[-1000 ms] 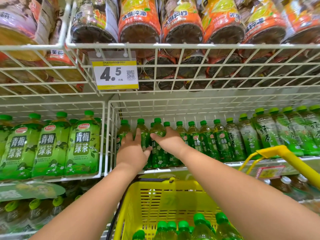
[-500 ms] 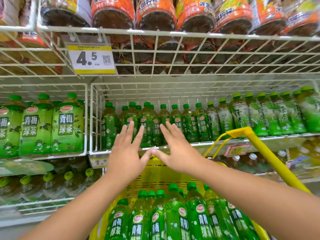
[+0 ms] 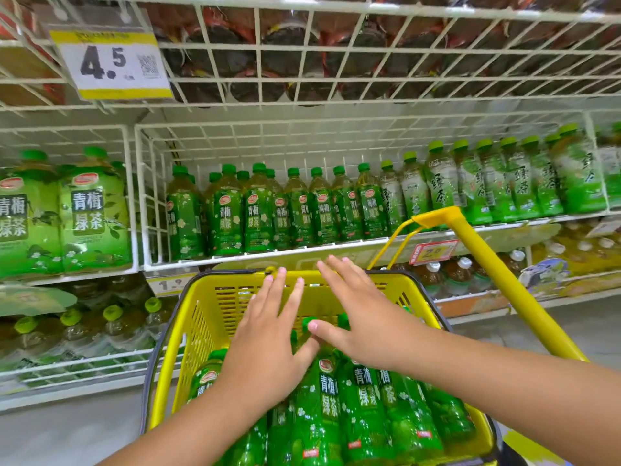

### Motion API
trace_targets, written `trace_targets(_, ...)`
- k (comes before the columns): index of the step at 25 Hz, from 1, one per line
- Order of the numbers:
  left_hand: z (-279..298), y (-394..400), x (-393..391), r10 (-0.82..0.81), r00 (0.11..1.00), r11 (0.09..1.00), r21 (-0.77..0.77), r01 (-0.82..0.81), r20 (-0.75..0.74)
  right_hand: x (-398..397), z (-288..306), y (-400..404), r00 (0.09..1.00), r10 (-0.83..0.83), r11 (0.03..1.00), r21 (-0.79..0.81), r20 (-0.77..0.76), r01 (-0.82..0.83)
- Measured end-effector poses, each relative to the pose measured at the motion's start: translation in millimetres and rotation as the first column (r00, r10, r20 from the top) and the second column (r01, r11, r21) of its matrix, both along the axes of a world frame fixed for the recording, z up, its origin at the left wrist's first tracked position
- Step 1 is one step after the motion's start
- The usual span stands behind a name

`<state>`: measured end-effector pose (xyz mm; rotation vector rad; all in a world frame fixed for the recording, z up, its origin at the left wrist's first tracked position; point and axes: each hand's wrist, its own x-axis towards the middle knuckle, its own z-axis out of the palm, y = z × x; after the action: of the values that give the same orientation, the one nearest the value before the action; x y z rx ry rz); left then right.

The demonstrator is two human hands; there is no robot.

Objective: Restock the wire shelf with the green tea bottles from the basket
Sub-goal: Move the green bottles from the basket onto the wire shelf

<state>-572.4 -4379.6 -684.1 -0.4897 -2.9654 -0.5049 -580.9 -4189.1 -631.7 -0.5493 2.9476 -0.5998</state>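
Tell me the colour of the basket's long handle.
Yellow; the handle matches the basket, clearest in the head view.

bottles (image 3: 359,408) in basket (image 3: 201,331) — shelf (image 3: 268,257) behind

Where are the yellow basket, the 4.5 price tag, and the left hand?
yellow basket (image 3: 215,317): head view, on its perforated left wall.
4.5 price tag (image 3: 111,63): head view, on its white middle.
left hand (image 3: 265,344): head view, on its back.

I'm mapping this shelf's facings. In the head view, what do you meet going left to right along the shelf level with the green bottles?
Large green tea jugs → white wire divider → small green tea bottles → paler-labelled green tea bottles.
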Motion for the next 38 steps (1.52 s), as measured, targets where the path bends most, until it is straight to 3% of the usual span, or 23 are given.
trace_targets(6,0,20,33,0.028,0.976,0.996,0.072,-0.044,0.215,9,-18,17,0.939,-0.164,0.986,0.086,0.303,0.145)
trace_targets(9,-2,31,42,0.102,0.941,0.993,0.021,-0.115,0.323,1,-23,15,0.887,-0.221,0.97,0.185,0.406,0.157)
trace_targets(13,5,39,35,0.279,0.814,0.958,-0.086,-0.275,0.509,-19,-18,1,0.821,-0.26,0.946,0.303,0.508,0.112)
trace_targets(16,4,37,29,0.274,0.756,0.95,-0.044,-0.31,0.595,-24,-8,0,0.734,-0.313,0.948,0.244,0.603,0.203)
trace_targets(19,-5,29,27,0.271,0.734,0.933,0.019,-0.36,0.622,-16,0,0,0.716,-0.352,0.934,0.173,0.603,0.313)
trace_targets(25,1,18,37,0.188,0.764,0.865,0.264,-0.427,0.617,18,6,10,0.69,-0.288,0.893,-0.074,0.664,0.443)
trace_targets(31,31,6,24,0.193,0.848,0.754,0.478,-0.45,0.493,36,7,22,0.716,-0.237,0.829,-0.247,0.657,0.501)
trace_targets(34,63,-1,-6,0.216,0.891,0.67,0.602,-0.433,0.4,9,41,19,0.813,-0.179,0.805,-0.392,0.554,0.444)
trace_targets(38,95,-3,-70,0.329,0.929,0.704,0.612,-0.361,0.17,-63,86,16,0.909,-0.271,0.73,-0.548,0.316,0.408)
